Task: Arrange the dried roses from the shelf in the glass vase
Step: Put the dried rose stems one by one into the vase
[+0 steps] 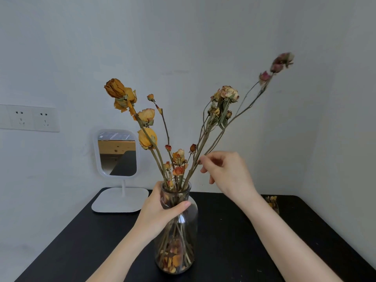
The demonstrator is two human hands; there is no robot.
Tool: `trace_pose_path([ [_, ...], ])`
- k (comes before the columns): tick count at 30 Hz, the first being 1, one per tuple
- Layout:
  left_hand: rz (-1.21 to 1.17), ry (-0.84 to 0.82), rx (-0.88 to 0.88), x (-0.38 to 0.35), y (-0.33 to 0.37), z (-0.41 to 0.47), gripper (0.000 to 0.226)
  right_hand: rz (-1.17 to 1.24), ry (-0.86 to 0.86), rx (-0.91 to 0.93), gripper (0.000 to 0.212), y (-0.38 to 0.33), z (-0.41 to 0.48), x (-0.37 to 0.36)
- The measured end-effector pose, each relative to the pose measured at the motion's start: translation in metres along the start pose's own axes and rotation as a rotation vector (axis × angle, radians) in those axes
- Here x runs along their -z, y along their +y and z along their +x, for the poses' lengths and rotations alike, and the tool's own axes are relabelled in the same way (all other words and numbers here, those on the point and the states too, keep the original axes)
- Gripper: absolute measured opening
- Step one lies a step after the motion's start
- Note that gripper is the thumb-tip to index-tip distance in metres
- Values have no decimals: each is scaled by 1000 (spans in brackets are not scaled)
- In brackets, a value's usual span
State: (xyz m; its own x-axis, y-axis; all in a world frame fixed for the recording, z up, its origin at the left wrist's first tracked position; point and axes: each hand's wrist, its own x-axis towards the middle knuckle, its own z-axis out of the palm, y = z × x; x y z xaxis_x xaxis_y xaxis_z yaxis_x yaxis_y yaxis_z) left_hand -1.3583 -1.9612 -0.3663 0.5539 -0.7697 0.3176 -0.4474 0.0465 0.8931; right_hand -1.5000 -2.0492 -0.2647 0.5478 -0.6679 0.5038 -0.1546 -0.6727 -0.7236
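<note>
- Head view, where things stand: your dried roses (146, 137) fan out of the glass vase (191, 231), which sits upright on the black table (234, 231) directly in front of you. The stems reach down into the glass, and loose petals (173, 259) lie at its bottom.
- Head view, how it will handle: the roses look featherlight and brittle. The heads are likely to shed petals if knocked, and the thin stems to snap if bent. Take them low on the bare stem, never by the bloom. The vase is smooth, hard and probably slippery, so its narrow neck is the surest hold.
- Head view, left hand (160, 210): your forearm comes up from below. The fingers and thumb wrap the shoulder of the vase just under its rim, and the thumb lies across the front of the glass, steadying it.
- Head view, right hand (225, 171): raised above and to the right of the rim, wrist bent. Thumb and forefinger pinch the pink-headed stem (281, 62) low down, and the other fingers hang loosely curled. Its blooms lean far right and are blurred.
- Head view, surroundings: a white stand mirror (118, 153) sits behind the vase, a wall socket (30, 119) is at left, and dried scraps (271, 201) lie at the table's far right.
</note>
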Motion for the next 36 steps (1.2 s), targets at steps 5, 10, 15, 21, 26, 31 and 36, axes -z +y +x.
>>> trace_pose_path([
  [5, 18, -2, -9, 0, 0, 0, 60, -45, -92, -4, 19, 6, -7, -18],
  [10, 18, -6, 0, 0, 0, 0, 59, 22, -122, -40, 13, 4, -4, -10],
  [15, 27, -6, 6, -1, 1, 0, 58, 252, 100, 6, 5, -6, 5, 8],
  [21, 8, -6, 2, 0, -1, 0, 69, 149, 14, 7, 16, -7, 5, 0],
  [26, 10, -6, -8, 0, -2, 0, 62, 125, -71, -30, 13, -5, 1, -5],
  [31, 8, -2, -11, 0, -2, 0, 64, 203, 30, 7, 10, -9, 6, -3],
  [36, 9, -10, -12, 0, 0, 0, 64, 223, 1, -8, 12, -9, 10, -8],
])
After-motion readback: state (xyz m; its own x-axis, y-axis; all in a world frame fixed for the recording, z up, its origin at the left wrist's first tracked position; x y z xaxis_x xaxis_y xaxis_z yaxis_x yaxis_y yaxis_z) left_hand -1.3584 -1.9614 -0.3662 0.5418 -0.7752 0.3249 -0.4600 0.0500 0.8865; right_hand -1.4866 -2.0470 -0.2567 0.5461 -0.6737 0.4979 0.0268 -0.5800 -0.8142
